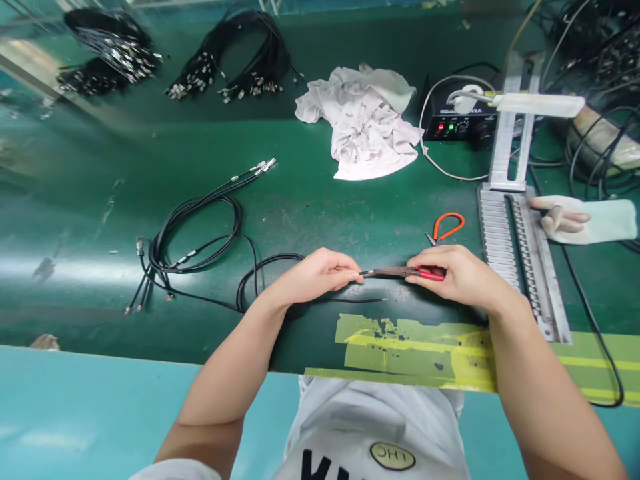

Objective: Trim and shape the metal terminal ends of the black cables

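My left hand (pixel 315 273) pinches the end of a thin black wire (pixel 270 263) just above the green bench. My right hand (pixel 457 273) grips red-handled pliers (pixel 400 271), whose dark jaws meet the wire end at my left fingertips. A second black wire end (pixel 350 301) with a bare copper tip lies on the bench just below my hands. The wires run left into a loose black coil (pixel 200 233) with metal terminals.
Orange-handled snips (pixel 447 227) lie behind my right hand. A ribbed metal fixture (pixel 515 247) stands to the right, with another person's gloved hand (pixel 575 219) on it. A crumpled white cloth (pixel 365 123), a black control box (pixel 457 123) and wire bundles (pixel 240 60) sit farther back. Yellow tape (pixel 415 347) marks the front edge.
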Demonstrator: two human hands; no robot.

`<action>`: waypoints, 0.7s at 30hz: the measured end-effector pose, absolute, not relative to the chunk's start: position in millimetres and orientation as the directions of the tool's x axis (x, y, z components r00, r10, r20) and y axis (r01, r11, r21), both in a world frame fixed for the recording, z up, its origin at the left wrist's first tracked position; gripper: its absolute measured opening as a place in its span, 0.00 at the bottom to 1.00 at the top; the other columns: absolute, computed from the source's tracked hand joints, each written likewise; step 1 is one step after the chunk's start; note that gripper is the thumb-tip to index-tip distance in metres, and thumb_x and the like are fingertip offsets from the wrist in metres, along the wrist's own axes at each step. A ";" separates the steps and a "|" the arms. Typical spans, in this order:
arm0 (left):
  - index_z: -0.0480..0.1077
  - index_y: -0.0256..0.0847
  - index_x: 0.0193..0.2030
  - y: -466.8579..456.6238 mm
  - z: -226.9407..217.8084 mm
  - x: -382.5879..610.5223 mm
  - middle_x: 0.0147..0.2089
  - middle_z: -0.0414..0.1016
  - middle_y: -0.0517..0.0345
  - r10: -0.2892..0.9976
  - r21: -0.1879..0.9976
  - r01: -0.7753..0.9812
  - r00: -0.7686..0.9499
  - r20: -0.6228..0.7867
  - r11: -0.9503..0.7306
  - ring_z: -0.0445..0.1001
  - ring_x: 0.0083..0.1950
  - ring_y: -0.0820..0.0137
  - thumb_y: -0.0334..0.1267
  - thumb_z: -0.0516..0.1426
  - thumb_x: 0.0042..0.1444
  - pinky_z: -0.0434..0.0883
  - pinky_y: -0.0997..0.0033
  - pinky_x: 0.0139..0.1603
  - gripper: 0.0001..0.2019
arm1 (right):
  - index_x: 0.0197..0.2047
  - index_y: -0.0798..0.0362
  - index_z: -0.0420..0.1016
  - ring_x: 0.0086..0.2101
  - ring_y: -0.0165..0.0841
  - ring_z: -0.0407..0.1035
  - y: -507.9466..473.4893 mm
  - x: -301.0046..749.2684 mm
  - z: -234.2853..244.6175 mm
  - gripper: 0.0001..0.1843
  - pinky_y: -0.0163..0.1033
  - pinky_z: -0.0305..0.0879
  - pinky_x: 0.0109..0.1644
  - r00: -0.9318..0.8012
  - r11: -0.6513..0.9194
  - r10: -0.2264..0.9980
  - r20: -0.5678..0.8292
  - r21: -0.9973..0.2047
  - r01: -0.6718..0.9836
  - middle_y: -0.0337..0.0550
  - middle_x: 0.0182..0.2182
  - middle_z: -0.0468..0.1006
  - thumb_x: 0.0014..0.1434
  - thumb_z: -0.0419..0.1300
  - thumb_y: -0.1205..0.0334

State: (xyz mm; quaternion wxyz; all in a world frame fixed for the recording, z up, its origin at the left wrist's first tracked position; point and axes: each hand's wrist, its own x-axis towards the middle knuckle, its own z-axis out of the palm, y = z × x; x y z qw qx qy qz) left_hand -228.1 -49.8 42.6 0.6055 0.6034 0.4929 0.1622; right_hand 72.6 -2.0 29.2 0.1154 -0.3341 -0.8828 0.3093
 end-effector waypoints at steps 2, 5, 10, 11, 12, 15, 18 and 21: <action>0.79 0.33 0.45 -49.0 41.5 -230.2 0.24 0.65 0.61 0.781 0.897 0.396 0.491 -0.386 0.195 0.60 0.25 0.77 0.48 0.56 0.64 0.57 0.78 0.25 0.19 | 0.43 0.48 0.80 0.34 0.35 0.73 -2.3 72.8 29.6 0.11 0.39 0.66 0.40 -0.756 0.573 0.655 -0.003 -0.650 0.499 0.42 0.37 0.83 0.66 0.61 0.52; 0.79 0.33 0.46 -50.7 42.5 -235.4 0.24 0.65 0.61 0.780 0.902 0.398 0.504 -0.369 0.169 0.60 0.25 0.76 0.50 0.56 0.64 0.58 0.77 0.25 0.20 | 0.44 0.49 0.81 0.35 0.35 0.75 -3.8 71.7 29.1 0.11 0.39 0.67 0.41 -0.764 0.562 0.646 -0.006 -0.673 0.480 0.43 0.38 0.83 0.64 0.62 0.53; 0.77 0.35 0.42 -67.4 49.8 -246.0 0.25 0.66 0.61 0.738 0.864 0.468 0.513 -0.438 0.187 0.60 0.24 0.77 0.50 0.56 0.64 0.57 0.78 0.25 0.18 | 0.45 0.51 0.81 0.35 0.34 0.75 -10.6 62.1 24.6 0.11 0.38 0.67 0.41 -0.801 0.581 0.598 0.011 -0.694 0.425 0.43 0.38 0.83 0.63 0.63 0.55; 0.77 0.35 0.41 -71.1 50.6 -247.2 0.25 0.66 0.61 0.730 0.856 0.482 0.513 -0.451 0.190 0.60 0.24 0.78 0.50 0.55 0.64 0.57 0.78 0.24 0.18 | 0.45 0.51 0.81 0.34 0.34 0.74 -12.5 59.2 23.5 0.11 0.38 0.67 0.41 -0.809 0.583 0.588 0.008 -0.697 0.417 0.43 0.38 0.83 0.63 0.63 0.55; 0.76 0.36 0.41 -74.3 50.8 -247.8 0.26 0.67 0.61 0.724 0.847 0.496 0.512 -0.462 0.191 0.60 0.24 0.78 0.50 0.55 0.65 0.57 0.78 0.24 0.18 | 0.44 0.51 0.80 0.34 0.34 0.74 -14.3 56.4 22.3 0.11 0.38 0.67 0.40 -0.814 0.583 0.581 0.001 -0.699 0.415 0.43 0.38 0.83 0.63 0.63 0.55; 0.75 0.37 0.41 -80.6 49.0 -250.1 0.27 0.68 0.61 0.713 0.828 0.530 0.507 -0.485 0.186 0.61 0.23 0.78 0.50 0.53 0.65 0.58 0.79 0.24 0.18 | 0.43 0.50 0.81 0.33 0.33 0.74 -17.8 51.6 18.9 0.11 0.38 0.67 0.40 -0.819 0.575 0.572 -0.030 -0.697 0.427 0.42 0.37 0.83 0.63 0.62 0.54; 0.75 0.37 0.40 -85.4 46.5 -264.5 0.27 0.70 0.60 0.704 0.818 0.548 0.511 -0.493 0.174 0.64 0.23 0.78 0.50 0.54 0.65 0.60 0.79 0.24 0.17 | 0.43 0.49 0.81 0.33 0.34 0.74 -13.9 59.0 17.0 0.12 0.38 0.67 0.40 -0.822 0.568 0.568 -0.050 -0.698 0.435 0.42 0.38 0.83 0.63 0.63 0.52; 0.74 0.36 0.37 -93.4 47.7 -294.4 0.24 0.69 0.61 0.754 0.779 0.589 0.407 -0.516 0.215 0.64 0.22 0.78 0.49 0.56 0.64 0.61 0.78 0.24 0.17 | 0.41 0.49 0.81 0.29 0.34 0.72 -3.6 73.6 17.8 0.15 0.38 0.65 0.35 -0.701 0.530 0.713 0.017 -0.668 0.523 0.41 0.33 0.82 0.62 0.62 0.47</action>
